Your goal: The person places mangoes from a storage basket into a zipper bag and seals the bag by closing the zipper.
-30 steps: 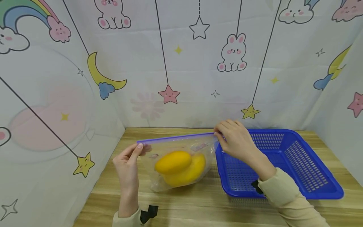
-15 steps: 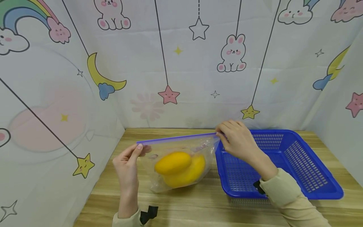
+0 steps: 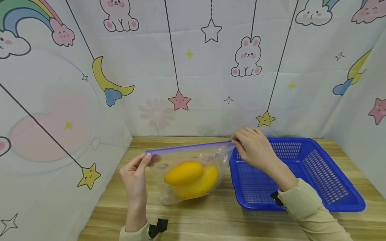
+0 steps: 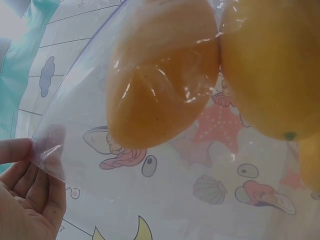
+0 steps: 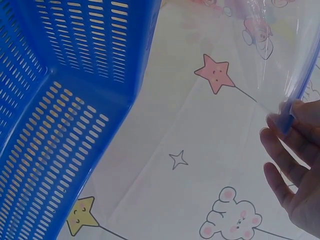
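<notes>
A clear zip bag with a purple zip strip along its top hangs between both hands, printed with shells and starfish. Inside it lie a yellow-orange mango-like fruit and, partly behind, more yellow fruit; in the left wrist view a green spot marks one yellow fruit. My left hand pinches the bag's upper left corner between thumb and fingers. At the upper right corner, my right hand pinches the zip strip's end, as the right wrist view also shows.
A blue plastic basket with slotted walls stands on the wooden table to the right, partly beneath the right forearm. A white cartoon-printed cloth encloses the back and sides.
My right hand has shifted slightly to the right along the zip strip, out to the bag's corner. The left hand and the fruit have stayed nearly still.
</notes>
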Available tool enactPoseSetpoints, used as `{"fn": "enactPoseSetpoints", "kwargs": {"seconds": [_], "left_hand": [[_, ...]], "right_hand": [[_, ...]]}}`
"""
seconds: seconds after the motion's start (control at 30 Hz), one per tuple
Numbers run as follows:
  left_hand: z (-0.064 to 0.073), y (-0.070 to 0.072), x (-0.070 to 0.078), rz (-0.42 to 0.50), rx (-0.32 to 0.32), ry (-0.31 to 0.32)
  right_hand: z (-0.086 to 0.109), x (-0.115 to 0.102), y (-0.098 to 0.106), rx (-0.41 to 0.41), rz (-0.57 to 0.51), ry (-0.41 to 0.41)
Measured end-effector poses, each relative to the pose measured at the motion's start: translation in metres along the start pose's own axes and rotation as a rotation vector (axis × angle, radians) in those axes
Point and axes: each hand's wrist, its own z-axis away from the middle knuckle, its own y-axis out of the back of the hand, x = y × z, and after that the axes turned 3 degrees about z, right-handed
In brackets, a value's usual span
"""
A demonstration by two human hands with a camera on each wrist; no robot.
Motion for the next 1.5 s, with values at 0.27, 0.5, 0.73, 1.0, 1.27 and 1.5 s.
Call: {"fn": "enactPoseSetpoints", "kwargs": {"seconds": [0.27,0.5,0.73,1.0,1.27,1.5], "left_hand": [[0.0,0.0,-0.001,-0.004,-0.003,0.006],[0.0,0.001,-0.002,0.001,-0.016,-0.005],[0.002,0.001,-0.002,-0.014,-0.028,0.001],[0.002,-0.001,-0.002,-0.01,-0.03,-0.013],[0.002,-0.003,-0.001,-0.029,-0.034,-0.022],[0.002,-0.003,-0.001,-0.043,-0.041,-0.013]], "right_hand": [[0.001,0.002,0.001,0.003,0.008,0.007],[0.0,0.0,0.001,-0.014,0.012,-0.028],[-0.001,-0.006,0.007,-0.092,0.026,-0.098],[-0.004,-0.017,0.011,-0.112,0.077,-0.129],[-0.012,-0.037,0.01,-0.079,0.049,-0.155],[-0.022,-0.064,0.007,-0.097,-0.011,-0.117]]}}
